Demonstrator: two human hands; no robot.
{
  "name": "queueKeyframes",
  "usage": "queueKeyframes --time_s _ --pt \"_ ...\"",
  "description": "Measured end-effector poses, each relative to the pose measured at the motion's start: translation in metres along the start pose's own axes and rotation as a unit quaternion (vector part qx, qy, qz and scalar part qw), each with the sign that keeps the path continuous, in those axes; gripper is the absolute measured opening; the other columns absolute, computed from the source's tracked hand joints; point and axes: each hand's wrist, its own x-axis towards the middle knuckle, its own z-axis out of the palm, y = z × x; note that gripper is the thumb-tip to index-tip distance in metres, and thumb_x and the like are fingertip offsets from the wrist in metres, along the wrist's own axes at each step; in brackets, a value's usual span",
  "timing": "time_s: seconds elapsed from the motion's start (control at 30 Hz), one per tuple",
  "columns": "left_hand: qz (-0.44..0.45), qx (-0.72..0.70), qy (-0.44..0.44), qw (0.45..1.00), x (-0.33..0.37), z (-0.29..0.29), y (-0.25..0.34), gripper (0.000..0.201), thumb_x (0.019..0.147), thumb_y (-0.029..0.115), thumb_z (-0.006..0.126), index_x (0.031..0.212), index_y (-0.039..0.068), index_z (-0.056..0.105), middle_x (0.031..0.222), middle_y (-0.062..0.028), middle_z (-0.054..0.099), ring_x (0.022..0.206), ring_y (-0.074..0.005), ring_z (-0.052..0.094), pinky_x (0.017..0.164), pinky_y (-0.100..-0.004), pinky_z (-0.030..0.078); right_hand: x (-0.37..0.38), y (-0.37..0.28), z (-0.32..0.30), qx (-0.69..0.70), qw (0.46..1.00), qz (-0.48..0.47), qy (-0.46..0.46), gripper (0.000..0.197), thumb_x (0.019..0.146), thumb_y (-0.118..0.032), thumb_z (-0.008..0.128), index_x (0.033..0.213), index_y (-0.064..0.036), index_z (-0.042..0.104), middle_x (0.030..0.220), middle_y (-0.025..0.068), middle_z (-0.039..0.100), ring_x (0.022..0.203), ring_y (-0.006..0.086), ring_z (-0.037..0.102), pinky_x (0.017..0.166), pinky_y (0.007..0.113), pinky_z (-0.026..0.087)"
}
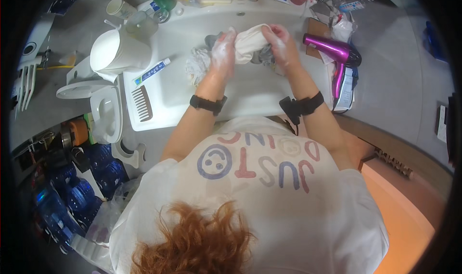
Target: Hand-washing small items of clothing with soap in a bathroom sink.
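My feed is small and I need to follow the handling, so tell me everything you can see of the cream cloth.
The cream cloth looks like soft, plain fabric, bunched and creased. It stretches between the left hand and the right hand, both foamy and gripping its ends. It is held over the white sink, its right end higher. Grey cloth shows behind it; whether they touch is unclear.

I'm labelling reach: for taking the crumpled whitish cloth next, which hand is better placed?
Probably the left hand: it is nearer the crumpled whitish cloth, while the right hand is beyond the cream cloth. Both hold the cream cloth, so the left must let go first.
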Motion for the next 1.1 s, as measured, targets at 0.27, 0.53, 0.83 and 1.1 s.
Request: queueKeyframes --time_s 0.27,0.53,0.83,1.1 --pt "-0.097 -0.064 -0.041 0.992 -0.027 0.043 -0.003 0.025 0.090 0.034 0.042 0.094 0.012 0.053 0.079 0.0007 0.056 0.073 -0.0128 0.055 0.065 -0.0262 0.045 0.000 0.012 0.023 -0.626 0.764 -0.152 0.037 0.028 0.078 -0.035 0.052 0.081 -0.0083 0.062 0.067 0.0195 0.059 0.064 0.0354 0.060 0.060 0.046 0.047" --pt "-0.018 0.005 -0.244 0.970 -0.014 0.022 -0.016 0.025 0.090 0.027 0.041 0.101 0.008 0.053 0.098 -0.0042 0.058 0.087 -0.0145 0.057 0.073 -0.0285 0.047 0.003 0.008 0.010 -0.723 0.642 -0.256 -0.017 0.028 0.084 -0.032 0.044 0.087 -0.0083 0.059 0.064 0.0151 0.061 0.057 0.0316 0.061 0.053 0.041 0.048" --pt "-0.120 -0.081 -0.065 0.987 -0.024 0.019 -0.014 0.025 0.088 0.030 0.045 0.099 0.008 0.052 0.094 -0.0034 0.059 0.084 -0.0145 0.058 0.071 -0.0282 0.048 0.000 0.009 0.018 -0.689 0.701 -0.169 -0.064 0.032 0.080 -0.030 0.050 0.105 -0.0123 0.055 0.078 0.0144 0.062 0.067 0.0295 0.062 0.052 0.040 0.048" --pt "-0.102 -0.126 -0.195 0.967 0.005 -0.006 -0.023 0.026 0.091 0.027 0.042 0.101 0.008 0.054 0.096 -0.0047 0.060 0.085 -0.0153 0.058 0.073 -0.0275 0.048 -0.011 0.015 0.033 -0.667 0.728 -0.133 -0.089 0.033 0.079 -0.023 0.050 0.111 -0.0175 0.055 0.080 0.0112 0.062 0.070 0.0318 0.060 0.065 0.042 0.049"
